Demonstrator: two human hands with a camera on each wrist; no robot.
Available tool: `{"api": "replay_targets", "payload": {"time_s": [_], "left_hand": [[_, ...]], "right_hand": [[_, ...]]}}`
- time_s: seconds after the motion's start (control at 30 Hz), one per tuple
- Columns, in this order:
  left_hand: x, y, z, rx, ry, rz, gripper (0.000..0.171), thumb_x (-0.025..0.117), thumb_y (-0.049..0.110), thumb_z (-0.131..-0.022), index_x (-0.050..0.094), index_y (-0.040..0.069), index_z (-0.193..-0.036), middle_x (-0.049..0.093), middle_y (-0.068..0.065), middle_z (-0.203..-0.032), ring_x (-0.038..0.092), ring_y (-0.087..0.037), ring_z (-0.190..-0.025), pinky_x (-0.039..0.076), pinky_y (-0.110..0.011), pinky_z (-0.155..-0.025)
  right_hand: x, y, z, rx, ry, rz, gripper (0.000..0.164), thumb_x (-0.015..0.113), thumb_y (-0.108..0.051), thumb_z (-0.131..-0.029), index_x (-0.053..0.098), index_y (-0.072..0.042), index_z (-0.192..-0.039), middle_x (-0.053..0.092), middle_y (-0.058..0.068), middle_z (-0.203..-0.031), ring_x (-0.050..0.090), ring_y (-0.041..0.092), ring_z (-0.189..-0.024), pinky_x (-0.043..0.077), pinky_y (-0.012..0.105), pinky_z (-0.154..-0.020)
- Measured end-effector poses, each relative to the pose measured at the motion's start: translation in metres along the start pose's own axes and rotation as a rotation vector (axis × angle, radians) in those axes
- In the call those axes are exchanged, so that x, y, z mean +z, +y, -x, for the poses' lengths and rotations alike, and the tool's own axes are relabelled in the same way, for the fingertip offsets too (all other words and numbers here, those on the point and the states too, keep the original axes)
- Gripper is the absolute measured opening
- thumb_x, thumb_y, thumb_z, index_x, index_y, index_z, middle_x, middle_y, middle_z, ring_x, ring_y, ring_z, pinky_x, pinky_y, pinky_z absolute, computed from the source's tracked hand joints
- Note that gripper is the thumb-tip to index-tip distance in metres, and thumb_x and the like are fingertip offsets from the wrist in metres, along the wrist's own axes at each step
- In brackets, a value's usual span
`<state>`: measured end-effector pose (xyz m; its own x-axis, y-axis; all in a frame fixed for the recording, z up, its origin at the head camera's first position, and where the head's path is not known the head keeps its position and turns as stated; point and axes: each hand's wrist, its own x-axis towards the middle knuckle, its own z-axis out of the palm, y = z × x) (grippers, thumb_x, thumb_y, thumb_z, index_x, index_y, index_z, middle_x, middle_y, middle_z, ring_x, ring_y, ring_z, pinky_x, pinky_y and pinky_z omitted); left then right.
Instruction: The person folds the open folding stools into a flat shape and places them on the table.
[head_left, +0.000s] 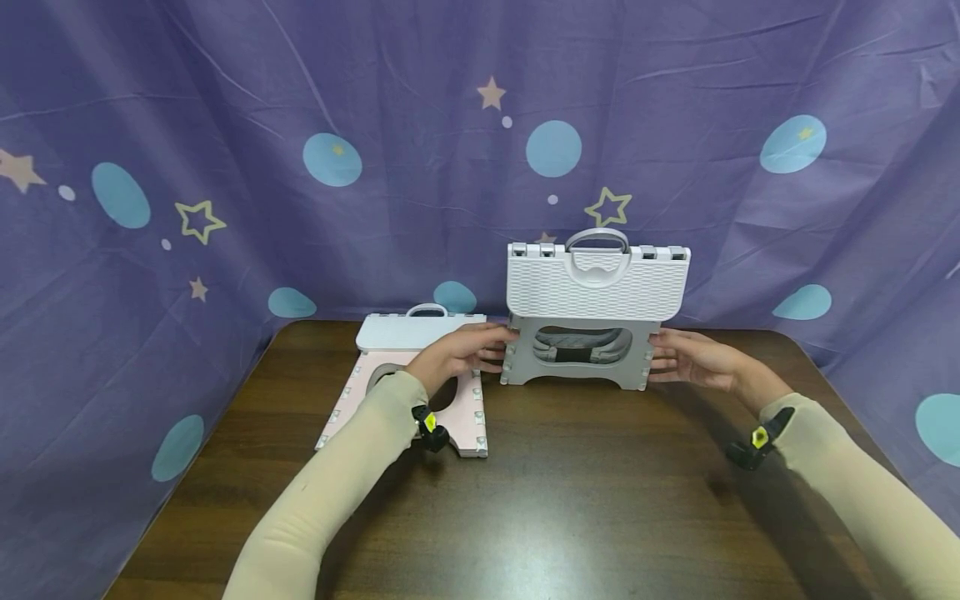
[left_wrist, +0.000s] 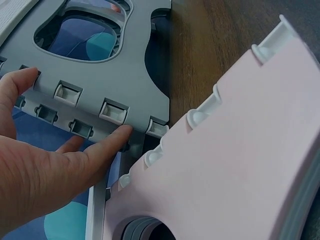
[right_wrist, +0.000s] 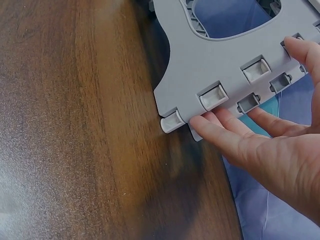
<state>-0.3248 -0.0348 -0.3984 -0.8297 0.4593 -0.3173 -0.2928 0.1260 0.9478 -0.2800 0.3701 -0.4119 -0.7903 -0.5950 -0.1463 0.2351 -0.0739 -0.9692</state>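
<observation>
A grey and white folding stool (head_left: pixel 598 287) stands folded and upright near the back of the wooden table, its carrying handle at the top and an oval opening in its grey panel. My left hand (head_left: pixel 465 350) grips its left side edge. On the opposite edge, my right hand (head_left: pixel 693 360) holds it too, thumb at the front. Both wrist views show fingertips against the slotted grey edge, some fingers partly hidden behind it. Under my left forearm lies a pink and white folding stool (head_left: pixel 468 421), folded flat; its pink panel (left_wrist: pixel 240 135) fills much of the left wrist view.
The brown wooden table (head_left: pixel 570 492) extends toward me. A purple curtain (head_left: pixel 420 100) with stars and dots hangs right behind the table and along both sides. The pink stool lies close to the left of the upright one.
</observation>
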Motion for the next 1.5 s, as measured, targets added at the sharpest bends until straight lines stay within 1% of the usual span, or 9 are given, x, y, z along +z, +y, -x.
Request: {"api": "replay_targets", "payload": {"time_s": [0.17, 0.23, 0.43, 0.5, 0.6, 0.73, 0.87, 1.17, 1.5], "left_hand": [[0.0001, 0.0012, 0.0011, 0.000, -0.004, -0.001, 0.051, 0.061, 0.018, -0.096, 0.051, 0.000, -0.143, 0.053, -0.014, -0.138, 0.049, -0.035, -0.135, 0.044, -0.054, -0.115], [0.0005, 0.0017, 0.0016, -0.002, -0.003, 0.000, 0.052, 0.061, 0.018, -0.095, 0.051, 0.000, -0.143, 0.052, -0.015, -0.140, 0.049, -0.035, -0.136, 0.044, -0.054, -0.115], [0.0011, 0.0024, 0.0020, -0.011, 0.003, 0.008, 0.052, 0.062, 0.018, -0.095, 0.051, 0.000, -0.142, 0.053, -0.011, -0.129, 0.052, -0.030, -0.126, 0.045, -0.053, -0.114], [0.0013, 0.0023, 0.0024, -0.011, 0.003, 0.008, 0.051, 0.062, 0.018, -0.096, 0.051, 0.000, -0.143, 0.053, -0.011, -0.129, 0.052, -0.030, -0.126, 0.044, -0.053, -0.114], [0.0017, 0.0024, 0.0028, -0.010, 0.003, 0.007, 0.052, 0.061, 0.019, -0.096, 0.051, -0.001, -0.143, 0.052, -0.014, -0.135, 0.051, -0.032, -0.130, 0.044, -0.054, -0.115], [0.0019, 0.0027, 0.0033, -0.012, 0.005, 0.011, 0.054, 0.061, 0.018, -0.096, 0.050, -0.001, -0.145, 0.047, -0.019, -0.147, 0.046, -0.036, -0.138, 0.044, -0.054, -0.115], [0.0016, 0.0025, 0.0032, -0.012, 0.006, 0.014, 0.055, 0.060, 0.018, -0.096, 0.049, -0.002, -0.146, 0.043, -0.022, -0.152, 0.043, -0.039, -0.142, 0.043, -0.054, -0.116], [0.0010, 0.0011, 0.0014, -0.017, 0.014, 0.031, 0.056, 0.062, 0.017, -0.096, 0.049, -0.001, -0.147, 0.042, -0.024, -0.154, 0.042, -0.040, -0.143, 0.043, -0.054, -0.116], [0.0016, 0.0010, 0.0005, -0.016, 0.019, 0.031, 0.057, 0.062, 0.018, -0.096, 0.047, -0.001, -0.147, 0.041, -0.025, -0.155, 0.042, -0.040, -0.144, 0.042, -0.055, -0.116]], "right_hand": [[0.0000, 0.0004, 0.0004, -0.003, -0.002, 0.003, 0.029, 0.034, -0.014, -0.112, 0.061, -0.020, -0.123, 0.074, 0.001, -0.119, 0.069, 0.018, -0.114, 0.055, 0.043, -0.103], [0.0003, 0.0002, 0.0004, -0.003, -0.002, 0.005, 0.029, 0.034, -0.015, -0.112, 0.061, -0.020, -0.122, 0.073, 0.001, -0.119, 0.069, 0.018, -0.114, 0.055, 0.043, -0.103], [0.0008, -0.0001, 0.0000, 0.000, 0.005, 0.004, 0.029, 0.034, -0.014, -0.112, 0.061, -0.019, -0.122, 0.074, 0.002, -0.119, 0.069, 0.019, -0.114, 0.055, 0.043, -0.103], [0.0007, -0.0001, -0.0002, 0.001, 0.009, -0.001, 0.029, 0.034, -0.014, -0.112, 0.061, -0.018, -0.122, 0.074, 0.003, -0.119, 0.069, 0.019, -0.114, 0.056, 0.043, -0.102], [0.0007, -0.0002, -0.0004, 0.000, 0.011, -0.003, 0.029, 0.034, -0.013, -0.112, 0.061, -0.018, -0.122, 0.074, 0.003, -0.119, 0.070, 0.020, -0.114, 0.056, 0.043, -0.102], [0.0010, -0.0005, -0.0003, 0.000, 0.012, -0.003, 0.029, 0.034, -0.013, -0.112, 0.060, -0.018, -0.122, 0.074, 0.003, -0.119, 0.070, 0.020, -0.114, 0.055, 0.043, -0.102], [0.0011, -0.0007, -0.0001, 0.002, 0.009, -0.007, 0.029, 0.034, -0.013, -0.112, 0.060, -0.018, -0.122, 0.074, 0.002, -0.119, 0.069, 0.019, -0.115, 0.055, 0.043, -0.103], [0.0012, -0.0010, 0.0001, 0.004, 0.011, -0.010, 0.030, 0.034, -0.013, -0.112, 0.062, -0.019, -0.121, 0.074, 0.002, -0.119, 0.069, 0.019, -0.114, 0.055, 0.043, -0.103], [0.0014, -0.0014, 0.0008, -0.007, -0.024, -0.021, 0.030, 0.033, -0.012, -0.112, 0.061, -0.017, -0.122, 0.073, 0.002, -0.120, 0.069, 0.020, -0.116, 0.054, 0.044, -0.105]]}}
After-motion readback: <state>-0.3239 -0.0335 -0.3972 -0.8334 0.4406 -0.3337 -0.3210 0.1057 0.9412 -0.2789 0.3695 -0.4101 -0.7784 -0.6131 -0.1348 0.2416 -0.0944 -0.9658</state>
